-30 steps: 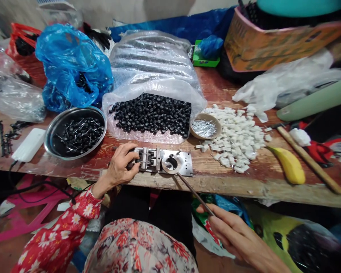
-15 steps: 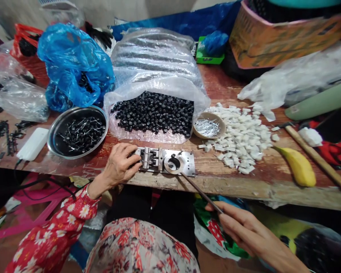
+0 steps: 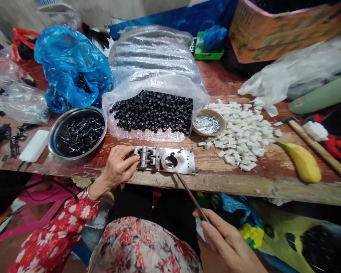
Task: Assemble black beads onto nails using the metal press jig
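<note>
On the worn wooden workbench (image 3: 216,167), a flat steel jig plate (image 3: 186,161) lies along the front edge, its long axis running left to right. The left hand (image 3: 118,167) is curled around the jig's slotted clamp end (image 3: 147,158), fingertips pressed on the metal. To the jig's near right, the right hand (image 3: 227,242) pinches a thin steel rod (image 3: 190,197), which slants up and away, its tip at the lower edge of a round steel ring (image 3: 168,163).

My red left sleeve (image 3: 55,227)
White daisies (image 3: 85,212) on it, a thin bangle (image 3: 88,193) at its cuff; pink floral top (image 3: 142,246) and black trousers (image 3: 130,206) below the table edge (image 3: 216,182).
</note>
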A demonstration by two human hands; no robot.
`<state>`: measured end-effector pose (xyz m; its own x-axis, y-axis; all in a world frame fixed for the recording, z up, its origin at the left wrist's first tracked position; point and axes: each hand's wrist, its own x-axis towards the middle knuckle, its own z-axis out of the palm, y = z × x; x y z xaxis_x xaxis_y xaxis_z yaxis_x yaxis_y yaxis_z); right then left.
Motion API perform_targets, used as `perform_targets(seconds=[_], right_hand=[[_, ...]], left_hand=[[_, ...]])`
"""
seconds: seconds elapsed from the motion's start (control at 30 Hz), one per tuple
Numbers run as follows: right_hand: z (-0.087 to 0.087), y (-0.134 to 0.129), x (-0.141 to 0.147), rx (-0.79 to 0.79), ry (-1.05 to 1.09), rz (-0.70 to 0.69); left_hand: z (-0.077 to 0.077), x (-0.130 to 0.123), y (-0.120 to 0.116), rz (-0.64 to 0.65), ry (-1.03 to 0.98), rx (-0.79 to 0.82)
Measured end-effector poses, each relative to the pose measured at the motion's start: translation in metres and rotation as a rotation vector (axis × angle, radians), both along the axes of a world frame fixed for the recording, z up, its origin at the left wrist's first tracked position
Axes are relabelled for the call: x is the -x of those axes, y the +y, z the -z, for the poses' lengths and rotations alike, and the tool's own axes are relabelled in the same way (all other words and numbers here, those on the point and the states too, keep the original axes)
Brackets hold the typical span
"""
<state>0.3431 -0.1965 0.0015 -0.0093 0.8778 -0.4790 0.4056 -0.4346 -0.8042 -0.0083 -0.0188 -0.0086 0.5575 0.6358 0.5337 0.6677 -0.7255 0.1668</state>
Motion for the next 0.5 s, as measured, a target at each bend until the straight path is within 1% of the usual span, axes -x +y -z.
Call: perform_targets(seconds=[0.1,0.23,0.4,0.5], right_hand=[[0.001,-0.004,0.008,0.014,0.034,0.0],[0.002,-0.005,0.013,0.004,0.042,0.002],[0.001,-0.008,0.018,-0.002,0.052,0.0],[0.0,-0.011,0.028,-0.004,0.063,0.08]], left_hand=[[0.005,0.001,-0.003,-0.055,-0.06,0.06],[0.009,0.005,-0.003,-0.054,-0.082,0.127],[0.017,0.004,0.0,-0.083,0.042,0.15],[0.025,0.001,0.002,-0.098,0.107,0.143]])
